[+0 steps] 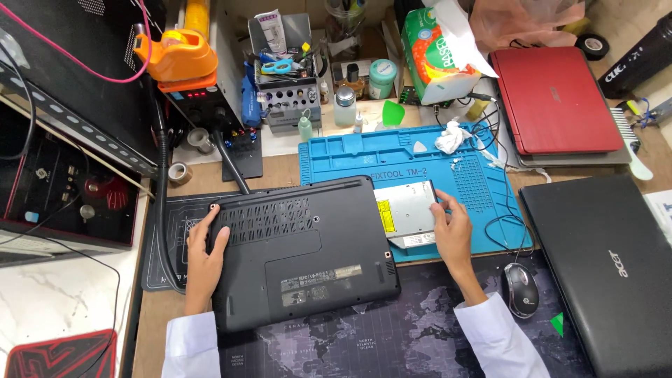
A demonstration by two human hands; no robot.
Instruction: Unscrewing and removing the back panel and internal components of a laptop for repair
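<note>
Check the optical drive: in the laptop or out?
Mostly out. The silver optical drive sticks far out of the upturned black laptop, over the blue mat; right hand on it.
</note>
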